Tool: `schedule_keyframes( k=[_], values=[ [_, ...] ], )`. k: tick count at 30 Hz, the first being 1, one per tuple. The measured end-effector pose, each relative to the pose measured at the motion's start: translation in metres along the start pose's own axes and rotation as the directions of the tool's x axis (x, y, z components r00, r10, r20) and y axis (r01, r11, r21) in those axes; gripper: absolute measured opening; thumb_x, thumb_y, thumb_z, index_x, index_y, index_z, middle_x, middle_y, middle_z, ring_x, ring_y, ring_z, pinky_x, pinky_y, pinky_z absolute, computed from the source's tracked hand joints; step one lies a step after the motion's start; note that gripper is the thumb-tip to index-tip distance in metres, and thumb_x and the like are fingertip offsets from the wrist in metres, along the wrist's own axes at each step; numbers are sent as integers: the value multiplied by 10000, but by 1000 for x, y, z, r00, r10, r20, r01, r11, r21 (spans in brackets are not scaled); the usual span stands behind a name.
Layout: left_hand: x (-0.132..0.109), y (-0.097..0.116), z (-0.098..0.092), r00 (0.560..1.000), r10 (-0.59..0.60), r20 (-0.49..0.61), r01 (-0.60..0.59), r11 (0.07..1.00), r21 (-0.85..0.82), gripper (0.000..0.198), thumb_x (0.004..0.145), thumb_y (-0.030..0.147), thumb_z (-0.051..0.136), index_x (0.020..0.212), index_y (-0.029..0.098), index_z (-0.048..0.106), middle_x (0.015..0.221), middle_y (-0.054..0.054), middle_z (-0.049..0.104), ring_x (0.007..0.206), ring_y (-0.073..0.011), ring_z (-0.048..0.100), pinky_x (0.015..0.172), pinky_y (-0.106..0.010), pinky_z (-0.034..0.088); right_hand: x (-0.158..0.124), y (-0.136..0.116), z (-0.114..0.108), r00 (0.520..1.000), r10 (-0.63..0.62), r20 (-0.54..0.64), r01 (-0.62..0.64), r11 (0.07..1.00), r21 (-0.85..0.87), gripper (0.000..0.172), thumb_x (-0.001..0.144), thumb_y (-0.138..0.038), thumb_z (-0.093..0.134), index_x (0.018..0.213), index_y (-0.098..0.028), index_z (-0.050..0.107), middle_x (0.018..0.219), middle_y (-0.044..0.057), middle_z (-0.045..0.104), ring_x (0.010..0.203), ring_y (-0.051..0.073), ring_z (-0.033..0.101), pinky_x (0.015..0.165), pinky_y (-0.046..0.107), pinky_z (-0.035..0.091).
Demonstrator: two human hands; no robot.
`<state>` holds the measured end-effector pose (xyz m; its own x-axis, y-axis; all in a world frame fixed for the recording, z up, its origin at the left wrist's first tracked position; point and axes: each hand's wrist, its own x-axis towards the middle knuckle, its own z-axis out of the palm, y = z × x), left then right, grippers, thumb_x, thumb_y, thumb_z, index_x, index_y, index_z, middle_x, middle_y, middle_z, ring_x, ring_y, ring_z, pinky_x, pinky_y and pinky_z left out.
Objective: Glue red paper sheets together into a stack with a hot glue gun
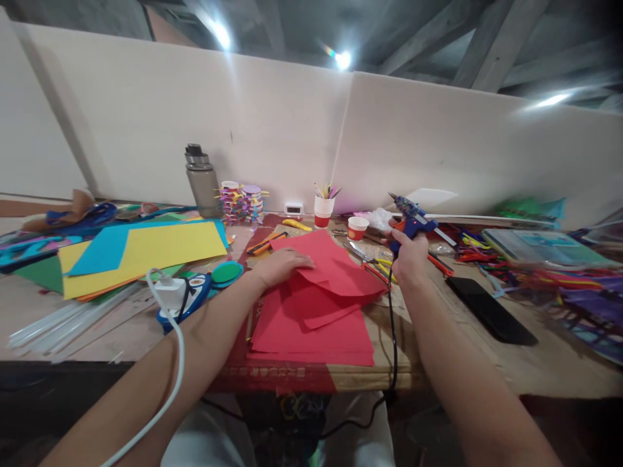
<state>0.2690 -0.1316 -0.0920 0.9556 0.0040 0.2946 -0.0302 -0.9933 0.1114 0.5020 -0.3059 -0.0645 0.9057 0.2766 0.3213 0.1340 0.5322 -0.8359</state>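
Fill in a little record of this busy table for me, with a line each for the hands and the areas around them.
Left hand: resting on red paper sheets
Right hand: gripping a blue glue gun, nozzle pointing up and away
Left side: yellow sheet, clear sticks
Right side: black phone, lying flat
Back: grey bottle, upright; stacked paper cups holding pencils
Unclear: exact number of red sheets

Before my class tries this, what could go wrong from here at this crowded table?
The glue gun's black cord drops past the table edge, so it could snag and tug the right hand. The red sheets under the left hand lie loose and overlapping, so they may slide. The white cable crossing the left forearm might catch.
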Motion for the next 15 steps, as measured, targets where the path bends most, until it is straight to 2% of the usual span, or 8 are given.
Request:
schedule_keyframes(
  k=[3,5,7,9,11,13,15],
  values=[
    [-4,-10,2,993,-110,-30,110,994,-8,471,753,28,428,1063,247,708,1152,-36,688,1088,-177,616,1004,-319,408,1,0,-1,1000,-8,11,9,1000,-25,321,559,-217,631,849,-209,494,852,-12,656,617,101,586,517,223,504],
    [-6,-17,5,966,-247,-80,243,969,-51,431,746,58,445,1016,237,729,1108,-55,706,1052,-204,637,973,-336,433,0,0,0,1000,-16,25,17,1000,-25,318,558,-222,642,842,-208,499,839,-16,657,604,102,581,506,225,498],
    [-5,-22,7,913,-398,-91,384,912,-142,313,759,149,498,923,225,754,1015,-75,733,960,-245,670,889,-345,479,-2,1,2,999,-25,44,26,999,-30,319,561,-226,653,843,-206,506,829,-16,658,604,109,583,495,227,493],
    [-4,-24,9,854,-512,-90,476,839,-263,231,763,302,564,837,202,759,914,-91,747,853,-273,683,793,-347,507,-6,1,3,996,-34,80,38,998,-55,307,576,-233,654,847,-208,512,824,-14,660,621,118,591,499,232,493],
    [-3,-22,7,785,-612,-93,530,743,-409,318,731,449,613,814,174,750,851,-98,748,780,-277,678,715,-339,515,-11,1,6,991,-44,128,55,995,-83,278,601,-240,647,847,-212,520,818,-14,661,636,123,594,512,235,494],
    [-4,-18,4,710,-702,-52,570,616,-543,421,694,538,637,814,148,739,812,-101,745,729,-266,673,652,-322,515,-17,-2,8,981,-59,187,76,994,-83,237,631,-253,639,839,-216,532,814,-13,658,625,119,583,510,230,484],
    [-6,-14,0,663,-748,17,582,501,-641,473,689,580,636,827,137,732,830,-105,743,710,-250,676,614,-301,510,-23,-6,10,960,-83,267,99,994,-48,191,667,-272,630,830,-220,544,812,-12,652,589,106,555,492,221,460]
  ],
)
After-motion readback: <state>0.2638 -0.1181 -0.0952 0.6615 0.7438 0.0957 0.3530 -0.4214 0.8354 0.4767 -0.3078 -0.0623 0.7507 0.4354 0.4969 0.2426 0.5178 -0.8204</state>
